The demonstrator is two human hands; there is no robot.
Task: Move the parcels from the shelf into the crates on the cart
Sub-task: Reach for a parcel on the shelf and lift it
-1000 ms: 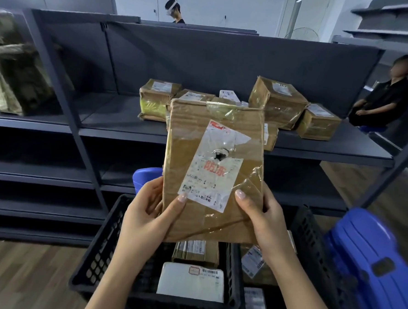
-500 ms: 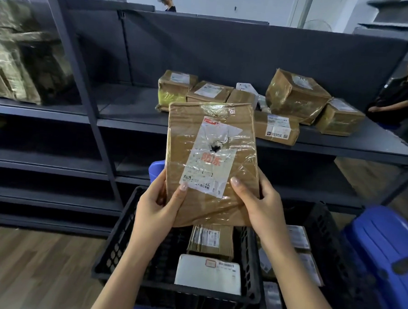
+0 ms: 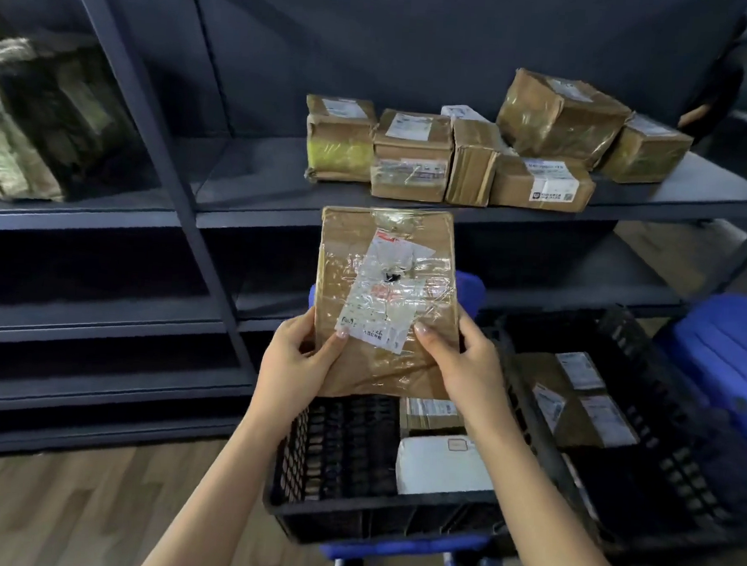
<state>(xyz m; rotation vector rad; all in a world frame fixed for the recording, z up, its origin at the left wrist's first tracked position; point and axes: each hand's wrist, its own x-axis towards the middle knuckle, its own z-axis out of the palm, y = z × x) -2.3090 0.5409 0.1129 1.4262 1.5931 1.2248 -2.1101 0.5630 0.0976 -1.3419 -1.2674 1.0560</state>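
A few parcels (image 3: pixel 439 466) were already in the crates (image 3: pixel 375 508), one parcel (image 3: pixel 383 301) was gripped by the left hand (image 3: pixel 297 361) and right hand (image 3: pixel 458 362), and a bunch more were left on the shelf (image 3: pixel 256 175).

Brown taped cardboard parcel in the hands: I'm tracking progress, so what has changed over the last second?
The brown taped cardboard parcel has dropped from level with the brown boxes on the dark metal shelf to below its front edge, above the black plastic crate. The left hand and right hand still grip its lower end; nothing was let go. The boxes stayed put.
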